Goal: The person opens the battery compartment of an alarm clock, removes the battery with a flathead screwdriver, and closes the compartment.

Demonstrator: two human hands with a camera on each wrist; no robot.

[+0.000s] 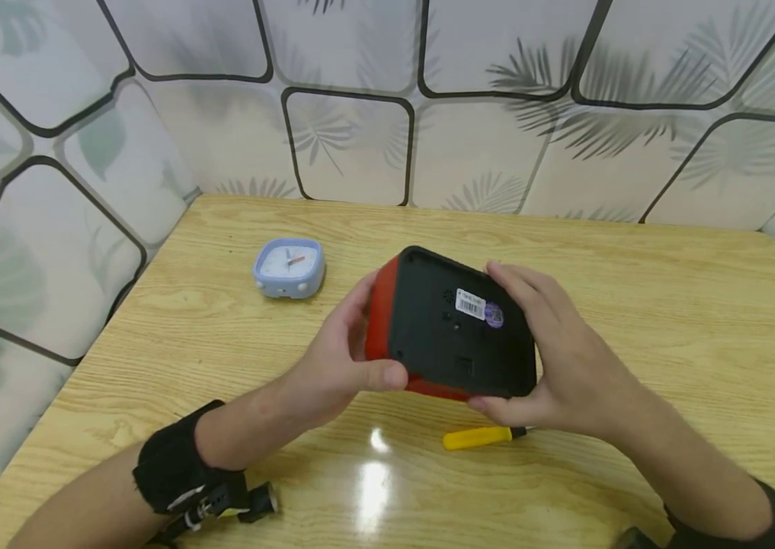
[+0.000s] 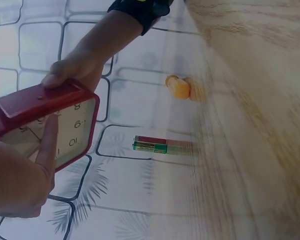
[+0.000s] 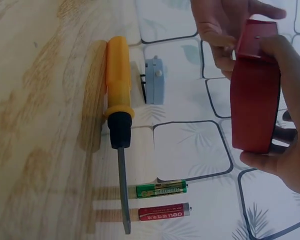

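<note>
A red clock with a black back point(image 1: 428, 335) is held up off the table by both hands, its back towards the head camera. A barcode label and a purple round sticker are on that back. My left hand point(image 1: 332, 358) grips the left side, thumb on the lower edge. At the other side my right hand point(image 1: 565, 358) holds the right edge between thumb and fingers. The white numbered dial point(image 2: 70, 132) shows in the left wrist view, with a left finger lying across it. From the right wrist, the red casing point(image 3: 255, 105) appears edge-on.
Below the clock lies a yellow-handled screwdriver point(image 1: 479, 438). A small blue alarm clock point(image 1: 289, 267) stands at the back left. Green point(image 3: 162, 189) and red point(image 3: 164, 212) batteries lie on the table, hidden from the head view. A patterned wall point(image 1: 353, 145) borders the table's rear.
</note>
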